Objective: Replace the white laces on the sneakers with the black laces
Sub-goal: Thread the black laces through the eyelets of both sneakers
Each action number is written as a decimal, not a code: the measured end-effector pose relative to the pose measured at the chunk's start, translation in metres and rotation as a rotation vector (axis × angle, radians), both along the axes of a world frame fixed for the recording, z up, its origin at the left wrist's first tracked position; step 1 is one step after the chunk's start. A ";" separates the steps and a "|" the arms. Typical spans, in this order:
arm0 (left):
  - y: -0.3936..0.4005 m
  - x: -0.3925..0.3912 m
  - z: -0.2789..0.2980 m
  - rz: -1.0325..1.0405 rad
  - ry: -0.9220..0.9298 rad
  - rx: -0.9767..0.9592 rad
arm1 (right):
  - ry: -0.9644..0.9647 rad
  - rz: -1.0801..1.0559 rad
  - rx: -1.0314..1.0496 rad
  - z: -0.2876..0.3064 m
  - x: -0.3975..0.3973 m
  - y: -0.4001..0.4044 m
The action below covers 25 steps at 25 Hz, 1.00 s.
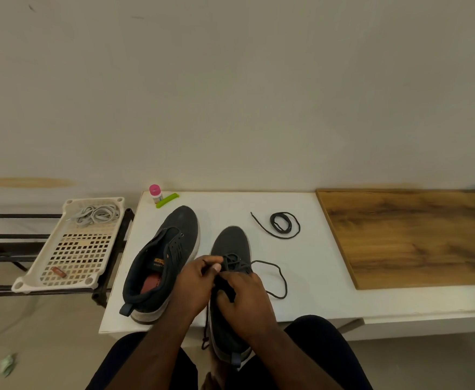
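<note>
right sneaker [230,280] overhangs the near edge of the white table [309,271], heel twd the person, toe twd the wall. both hands over its tongue: left hand [195,280] pinches a black lace [275,277] end btwn thumb & forefinger, right hand [244,296] curled on the tongue. lace loop trails right on bare tabletop. left sneaker [163,263] unlaced alongside. farther back, coiled spare black lace [282,224]. white laces [95,215] in basket [70,249] off the left edge.

orange insole tag [159,261], print unreadable
</note>
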<state>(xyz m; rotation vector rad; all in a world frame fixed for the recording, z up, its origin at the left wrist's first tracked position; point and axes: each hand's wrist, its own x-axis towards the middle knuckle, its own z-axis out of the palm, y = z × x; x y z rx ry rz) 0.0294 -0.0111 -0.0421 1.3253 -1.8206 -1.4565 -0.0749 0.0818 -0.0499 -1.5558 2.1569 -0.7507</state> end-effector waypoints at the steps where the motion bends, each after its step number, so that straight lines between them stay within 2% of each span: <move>1: 0.001 -0.002 0.000 0.003 -0.016 -0.040 | -0.002 -0.004 0.003 -0.001 -0.001 -0.001; 3: 0.000 -0.004 0.009 0.144 0.051 -0.071 | 0.000 -0.010 0.015 -0.001 -0.002 -0.001; 5: -0.003 -0.003 0.018 0.314 0.259 -0.020 | -0.006 -0.019 0.018 -0.001 -0.003 0.001; 6: -0.004 -0.001 0.019 0.311 0.278 -0.021 | -0.008 -0.021 0.013 -0.002 -0.003 0.001; 9: -0.003 0.006 0.008 0.003 -0.127 -0.188 | -0.021 -0.016 0.010 -0.003 -0.001 0.001; 10: -0.003 0.006 0.004 -0.076 -0.195 -0.219 | -0.025 -0.014 0.011 -0.003 -0.001 0.001; 12: -0.005 0.003 0.001 -0.138 -0.267 -0.241 | -0.028 -0.024 0.017 -0.005 -0.001 -0.001; 15: -0.007 0.002 0.001 -0.120 -0.379 -0.241 | -0.025 -0.035 0.028 -0.006 -0.002 0.001; 19: -0.005 0.004 0.001 -0.165 -0.358 -0.136 | -0.034 -0.049 0.008 -0.003 -0.002 0.001; 21: -0.006 0.004 0.006 -0.192 -0.387 -0.174 | -0.040 -0.052 0.000 -0.002 -0.002 0.002; 23: -0.006 0.002 0.013 -0.070 -0.289 -0.213 | -0.038 -0.042 -0.007 -0.002 -0.002 0.002; 25: -0.004 0.002 0.019 0.181 0.110 -0.052 | -0.037 -0.044 -0.002 -0.003 -0.002 0.002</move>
